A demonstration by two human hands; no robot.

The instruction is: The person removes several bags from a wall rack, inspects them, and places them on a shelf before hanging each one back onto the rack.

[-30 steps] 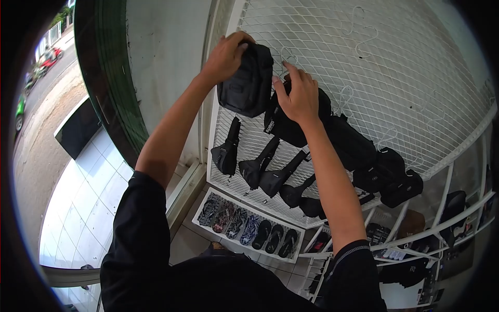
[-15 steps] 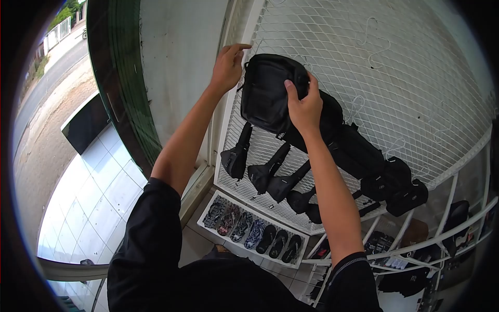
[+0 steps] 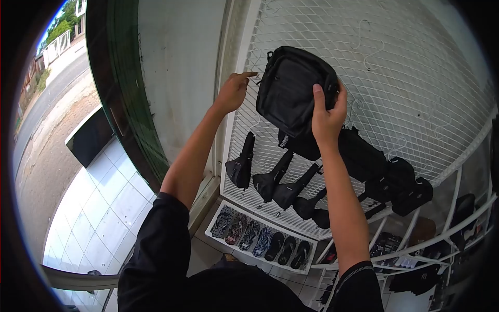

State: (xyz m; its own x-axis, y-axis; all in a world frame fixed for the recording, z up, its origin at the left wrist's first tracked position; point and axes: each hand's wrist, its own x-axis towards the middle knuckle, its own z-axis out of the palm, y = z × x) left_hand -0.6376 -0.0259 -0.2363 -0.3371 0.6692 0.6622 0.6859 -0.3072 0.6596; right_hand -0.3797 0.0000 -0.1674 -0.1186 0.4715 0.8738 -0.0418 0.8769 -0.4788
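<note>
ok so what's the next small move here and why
Probably bring the left hand to the free side of the black bag, since only the right hand grips it and the left is empty close by, index finger extended near the wire mesh.

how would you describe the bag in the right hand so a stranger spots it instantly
Find the white mesh panel. At its upper left, the right hand holds up a boxy black bag with rounded corners. It alone is in a hand; the other black bags hang lower.
</note>
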